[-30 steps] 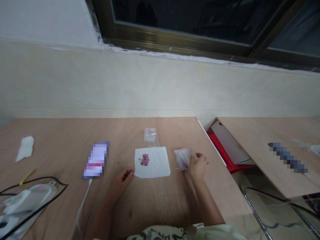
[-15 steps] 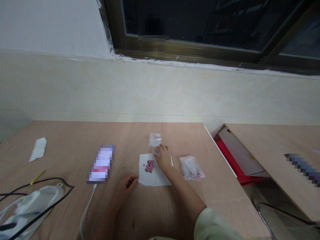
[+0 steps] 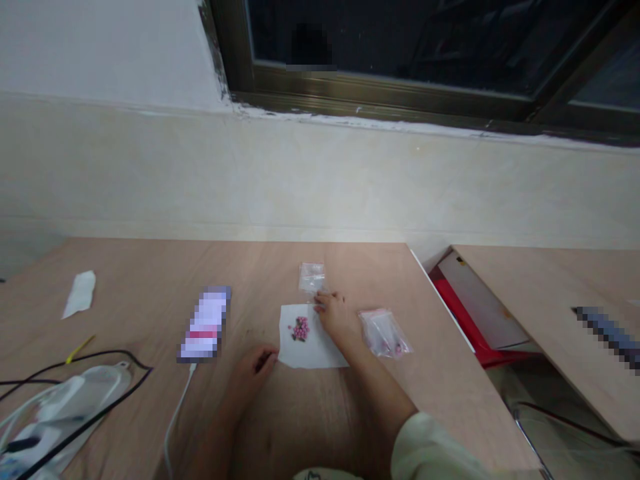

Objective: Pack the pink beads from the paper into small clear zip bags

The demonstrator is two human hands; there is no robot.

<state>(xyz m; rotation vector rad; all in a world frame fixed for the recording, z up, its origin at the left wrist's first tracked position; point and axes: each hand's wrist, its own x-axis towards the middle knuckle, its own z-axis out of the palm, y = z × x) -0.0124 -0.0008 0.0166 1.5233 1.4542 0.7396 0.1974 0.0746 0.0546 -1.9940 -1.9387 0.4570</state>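
A white sheet of paper [image 3: 320, 351] lies on the table with a heap of small pink and dark pieces [image 3: 301, 329] on its left half. My left hand [image 3: 254, 370] rests at the paper's left edge, its fingers curled; what they hold, if anything, is hidden. Over the paper's top right reaches my right hand [image 3: 336, 315]. Its thumb and fingertips come together at the lower edge of a small clear zip bag [image 3: 312, 275] behind the paper. To the right, a larger clear bag [image 3: 383, 331] has a few pink pieces in its lower corner.
A phone [image 3: 205, 323] with a white cable lies left of the paper. Farther left are a scrap of white paper [image 3: 80, 294] and a white power strip [image 3: 93, 393] with black cable. A gap with something red [image 3: 463, 323] separates this table from another on the right.
My right hand left the larger bag on the right and moved left across the paper to the small zip bag, where its fingers drew together. My left hand stayed by the paper.
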